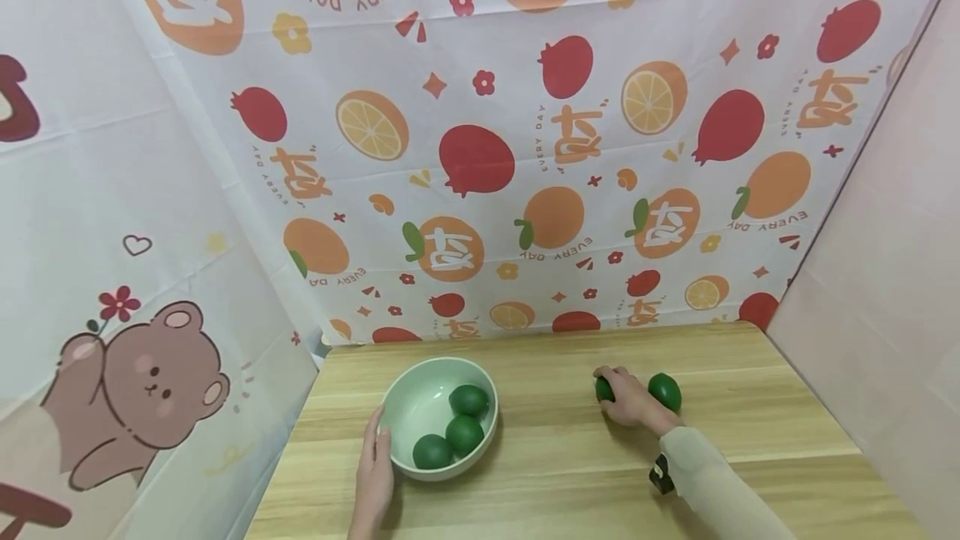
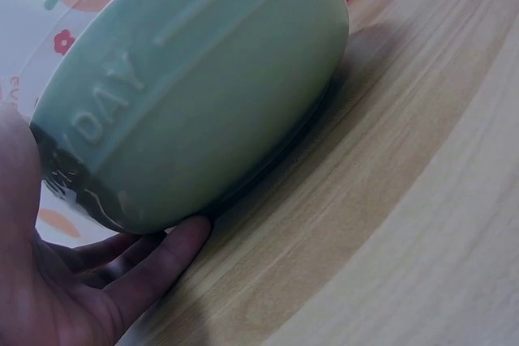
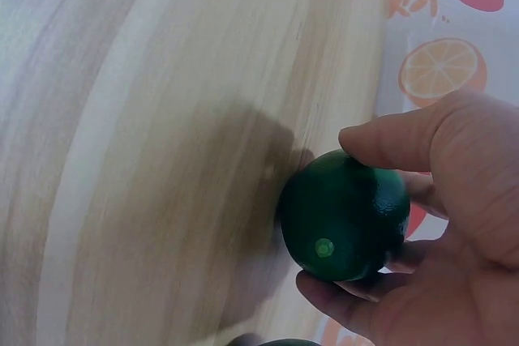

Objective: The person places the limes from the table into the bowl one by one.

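A pale green bowl (image 1: 396, 407) stands on the left part of the table and has three dark green limes (image 1: 465, 435) inside. My left hand (image 1: 373, 473) holds the bowl's left side; in the left wrist view, fingers (image 2: 174, 253) touch the wall low down near the base. Farther right, my right hand (image 1: 630, 400) grips another lime (image 3: 345, 216) between thumb and fingers, with its pale stem spot showing in the right wrist view. Just right of that hand lies a loose lime (image 1: 665, 392) on the table.
The wooden table (image 1: 555, 473) ends at a fruit-print cloth (image 1: 480, 273) hanging behind it. A bear-print cloth (image 1: 150, 390) hangs on the left and a plain pale wall (image 1: 885, 290) stands on the right. A black strap piece (image 1: 662, 475) sits at the right wrist.
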Tool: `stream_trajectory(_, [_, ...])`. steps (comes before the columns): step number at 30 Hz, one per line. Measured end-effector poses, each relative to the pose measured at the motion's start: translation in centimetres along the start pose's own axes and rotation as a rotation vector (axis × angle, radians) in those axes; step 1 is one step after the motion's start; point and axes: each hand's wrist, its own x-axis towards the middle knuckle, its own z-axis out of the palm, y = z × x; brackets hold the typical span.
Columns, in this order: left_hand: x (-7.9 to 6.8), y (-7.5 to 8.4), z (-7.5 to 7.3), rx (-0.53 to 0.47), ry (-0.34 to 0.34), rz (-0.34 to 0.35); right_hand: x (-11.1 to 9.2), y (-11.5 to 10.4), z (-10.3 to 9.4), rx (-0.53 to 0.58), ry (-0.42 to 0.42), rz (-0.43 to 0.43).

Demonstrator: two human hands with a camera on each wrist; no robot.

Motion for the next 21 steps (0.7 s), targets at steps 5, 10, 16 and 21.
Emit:
stream_trajectory(5, [-0.03,-0.04,0.06,-0.004,0.007,-0.001,0.06,-0.09,-0.04,-0.002,-0.001,0.003])
stream_trajectory(10, [-0.06,-0.04,0.09,-0.005,0.003,-0.008,-0.05,-0.11,-0.03,-0.003,-0.002,0.013])
stream_trajectory(16, [-0.08,0.27,0.09,-0.009,0.012,0.004,0.01,-0.02,0.02,0.005,0.015,0.005])
stream_trajectory(21, [-0.10,0.19,-0.01,-0.004,0.011,0.006,0.10,0.17,0.27,0.009,0.027,-0.008])
